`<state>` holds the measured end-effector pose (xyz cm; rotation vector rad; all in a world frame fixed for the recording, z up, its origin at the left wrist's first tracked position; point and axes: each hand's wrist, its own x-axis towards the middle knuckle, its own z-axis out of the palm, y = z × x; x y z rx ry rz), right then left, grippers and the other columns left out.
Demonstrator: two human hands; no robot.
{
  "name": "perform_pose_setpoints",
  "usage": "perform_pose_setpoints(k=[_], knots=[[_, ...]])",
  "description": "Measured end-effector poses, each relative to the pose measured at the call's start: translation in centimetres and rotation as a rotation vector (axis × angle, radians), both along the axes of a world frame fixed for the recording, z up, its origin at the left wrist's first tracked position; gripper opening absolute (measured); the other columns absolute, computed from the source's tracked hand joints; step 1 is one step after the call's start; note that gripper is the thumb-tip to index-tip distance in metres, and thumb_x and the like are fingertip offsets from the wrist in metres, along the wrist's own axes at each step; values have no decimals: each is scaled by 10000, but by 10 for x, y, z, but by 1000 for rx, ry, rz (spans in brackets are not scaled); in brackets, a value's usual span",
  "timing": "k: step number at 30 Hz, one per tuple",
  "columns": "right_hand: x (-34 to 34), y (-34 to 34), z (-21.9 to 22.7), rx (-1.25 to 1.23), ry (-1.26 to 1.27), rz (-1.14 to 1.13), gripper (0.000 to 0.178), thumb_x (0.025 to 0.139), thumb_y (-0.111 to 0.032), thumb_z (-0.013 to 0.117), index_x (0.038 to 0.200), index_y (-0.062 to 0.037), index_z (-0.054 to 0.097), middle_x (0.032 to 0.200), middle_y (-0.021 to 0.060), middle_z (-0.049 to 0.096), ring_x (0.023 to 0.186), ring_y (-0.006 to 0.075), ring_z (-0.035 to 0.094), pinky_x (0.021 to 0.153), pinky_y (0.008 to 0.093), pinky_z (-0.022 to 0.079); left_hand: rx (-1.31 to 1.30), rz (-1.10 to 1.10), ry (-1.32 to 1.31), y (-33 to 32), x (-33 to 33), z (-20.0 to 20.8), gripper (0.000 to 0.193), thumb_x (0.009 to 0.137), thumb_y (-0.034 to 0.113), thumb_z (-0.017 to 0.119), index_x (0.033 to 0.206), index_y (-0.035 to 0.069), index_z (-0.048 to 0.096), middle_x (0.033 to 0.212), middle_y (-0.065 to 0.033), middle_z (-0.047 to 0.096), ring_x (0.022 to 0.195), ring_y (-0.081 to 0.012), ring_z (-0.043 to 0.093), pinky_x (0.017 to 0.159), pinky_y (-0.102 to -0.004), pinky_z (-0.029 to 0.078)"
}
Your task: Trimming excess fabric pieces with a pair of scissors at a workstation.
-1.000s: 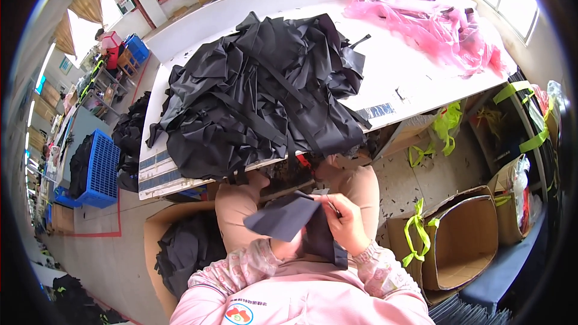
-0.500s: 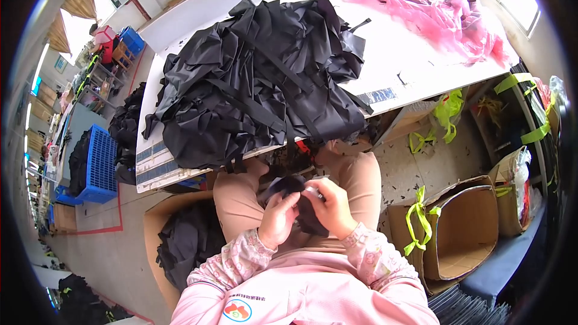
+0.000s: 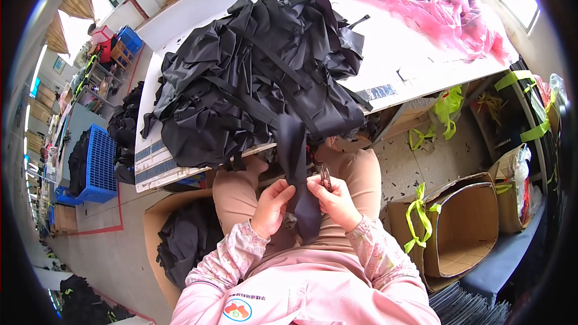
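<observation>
Between my knees hangs a long black fabric strip (image 3: 292, 144), its upper end in front of the table edge and its lower end over my lap. My left hand (image 3: 272, 209) is closed, pinching the strip's left edge between thumb and fingers. On the opposite edge, my right hand (image 3: 338, 204) is closed too, its thumb against the strip. Small dark metal thread snips (image 3: 326, 177) stick up out of that right hand, blades pointing away from me. Just beyond lies a large heap of black fabric pieces (image 3: 241, 78) with straps, overhanging the table's near edge.
A white table (image 3: 385, 78) bears a pink plastic bag (image 3: 427, 12) at far right. A cardboard box with black fabric (image 3: 189, 241) stands by my left leg. Right of me is an open cardboard box (image 3: 460, 229) with a yellow-green ribbon (image 3: 418, 219). A blue crate (image 3: 99, 165) sits left.
The black strip, bunched in my hands before, now hangs stretched out lengthwise. My hands have moved slightly apart, and the snips have come into sight in my right hand.
</observation>
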<state>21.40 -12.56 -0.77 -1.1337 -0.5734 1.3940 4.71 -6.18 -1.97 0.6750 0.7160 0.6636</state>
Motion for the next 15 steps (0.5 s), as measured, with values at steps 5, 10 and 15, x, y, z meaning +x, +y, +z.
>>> perform_pose_setpoints(k=[5,10,15], knots=[[11,4,-15,69,208,-202,127,970,-126,507,885,-99,597,558,-91,408,430,7,341,393,187,271,138,104,-85,14,-12,-21,73,914,95,635,986,87,628,976,20,651,920,-85,589,875,-240,444],[11,2,0,-12,218,-268,132,981,-174,531,864,-122,561,596,-66,478,410,25,308,377,186,250,175,133,-197,19,-14,-14,192,928,46,578,1116,63,611,1127,-41,655,1042,-153,605,964,-307,448],[4,13,-3,196,-87,-364,116,936,-142,609,1003,-48,613,702,-52,574,503,17,406,458,178,334,110,171,-152,15,-18,-24,223,951,57,544,1167,52,597,1190,-63,632,1109,-186,587,1022,-337,420]])
